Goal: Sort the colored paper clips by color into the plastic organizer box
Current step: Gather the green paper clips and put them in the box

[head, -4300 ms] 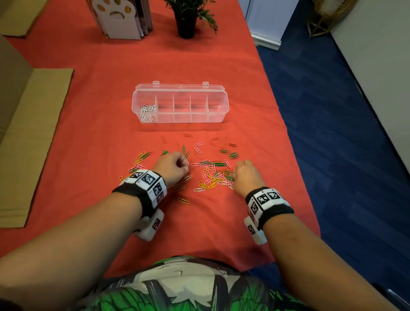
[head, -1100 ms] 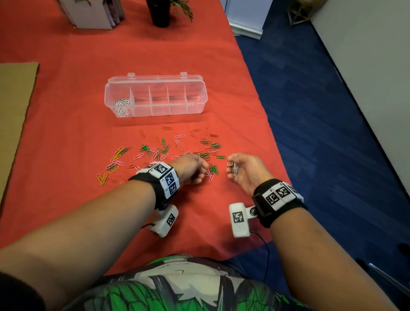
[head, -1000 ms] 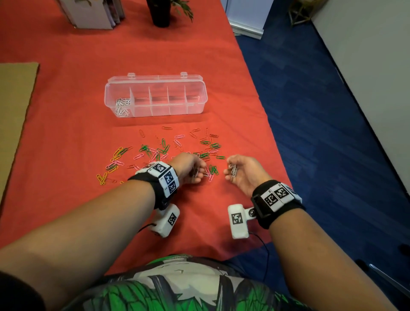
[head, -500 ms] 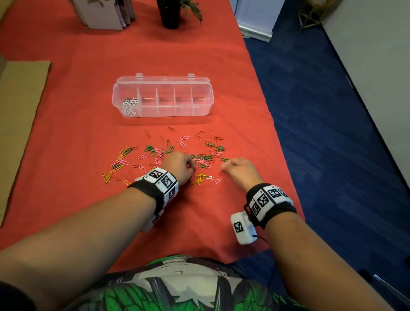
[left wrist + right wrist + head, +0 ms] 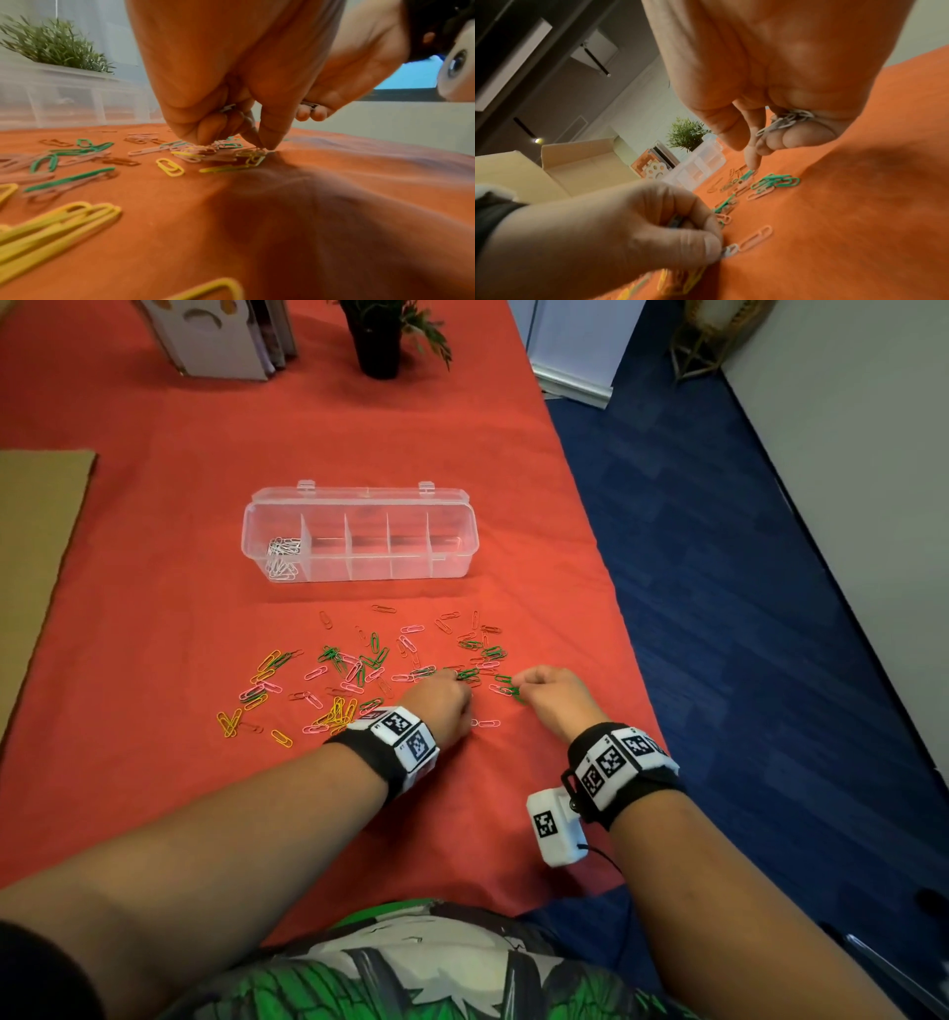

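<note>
Organizer box [image 5: 359, 539] far on tabletop [image 5: 154, 618]: white clips [image 5: 282, 557] fill only its left compartment. Green, pink, yellow clips [image 5: 359, 670] lie scattered near. Left hand [image 5: 441, 698] and right hand [image 5: 554, 690], fingers curled, each clutch more white clips [image 5: 785, 119]. Early stage.

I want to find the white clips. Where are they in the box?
In the head view, the white clips lie in the leftmost compartment of the clear organizer box, beyond the scattered clips.
</note>
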